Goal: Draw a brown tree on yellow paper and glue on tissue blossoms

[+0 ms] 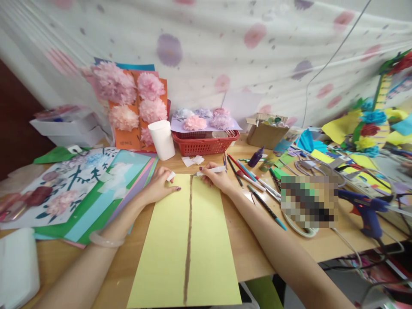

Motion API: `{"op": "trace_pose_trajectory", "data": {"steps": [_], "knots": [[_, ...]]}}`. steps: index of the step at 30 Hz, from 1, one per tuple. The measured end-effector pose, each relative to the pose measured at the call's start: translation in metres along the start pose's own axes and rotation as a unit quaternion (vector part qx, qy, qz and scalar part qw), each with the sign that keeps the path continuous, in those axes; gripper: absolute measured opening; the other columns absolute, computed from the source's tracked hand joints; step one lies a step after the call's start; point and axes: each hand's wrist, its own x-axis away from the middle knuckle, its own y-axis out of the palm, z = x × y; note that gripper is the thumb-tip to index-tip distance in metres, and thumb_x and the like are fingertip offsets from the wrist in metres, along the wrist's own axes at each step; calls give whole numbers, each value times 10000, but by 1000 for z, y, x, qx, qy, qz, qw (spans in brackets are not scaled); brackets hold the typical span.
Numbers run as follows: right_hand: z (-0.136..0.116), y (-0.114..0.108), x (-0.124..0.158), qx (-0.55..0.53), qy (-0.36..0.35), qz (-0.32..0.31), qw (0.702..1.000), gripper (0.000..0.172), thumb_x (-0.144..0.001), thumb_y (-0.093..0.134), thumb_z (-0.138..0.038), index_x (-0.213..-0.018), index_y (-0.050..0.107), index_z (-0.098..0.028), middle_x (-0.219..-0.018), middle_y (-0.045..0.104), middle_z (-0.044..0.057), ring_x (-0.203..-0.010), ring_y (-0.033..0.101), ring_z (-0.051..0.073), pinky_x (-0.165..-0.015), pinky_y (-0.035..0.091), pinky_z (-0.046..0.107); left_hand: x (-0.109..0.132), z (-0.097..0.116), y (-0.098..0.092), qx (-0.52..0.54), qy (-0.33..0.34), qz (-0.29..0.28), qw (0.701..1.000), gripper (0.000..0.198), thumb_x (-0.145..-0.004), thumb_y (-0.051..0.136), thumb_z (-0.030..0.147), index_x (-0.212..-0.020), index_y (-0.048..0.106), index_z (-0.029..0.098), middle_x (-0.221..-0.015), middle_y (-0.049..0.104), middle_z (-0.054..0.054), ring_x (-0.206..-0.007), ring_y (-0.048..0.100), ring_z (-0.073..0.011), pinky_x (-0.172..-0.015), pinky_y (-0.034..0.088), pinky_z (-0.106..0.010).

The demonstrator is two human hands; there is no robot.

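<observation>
left hand (158,185): fingers curled on small white piece (171,176), likely cap | right hand (213,177): fingers pinched round white marker (219,169), tip by brown line (188,240)'s far end | yellow sheet (212,249): flat on worktop (244,253) | advise: pin sheet, stroke lightly

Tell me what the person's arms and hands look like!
The left forearm and right forearm show no sleeves, just a pale, smooth, rounded bangle around the left one. The left hand and right hand wear no gloves, and dark polish shows on some nails.
</observation>
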Motion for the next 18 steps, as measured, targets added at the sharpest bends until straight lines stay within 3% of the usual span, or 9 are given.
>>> {"op": "trace_pose_trajectory", "data": {"steps": [11,16,18], "knots": [[-1,-1,1,-5,-12,-5,1000,316,-760,659,-460,-680,480,-212,-513,610,-37,-400,547,95,-328,372,161,1,5,-1,33,-4,23,999,348,-664,691,486,-702,468,221,-915,494,-19,-950,521,-231,-914,436,-380],[0,0,0,-7,-11,-4,1000,297,-765,671,-427,-672,503,-201,-512,617,-27,-390,537,91,-324,367,159,1,10,-3,98,-19,94,991,364,-533,776,448,-616,511,213,-786,530,-1,-808,538,-201,-799,463,-348],[0,0,-1,-10,-10,0,1000,278,-771,673,-401,-670,511,-199,-499,606,-34,-380,522,81,-329,361,155,-4,14,-12,121,-45,150,980,371,-571,743,471,-601,472,219,-701,513,16,-759,528,-178,-768,462,-332]]}}
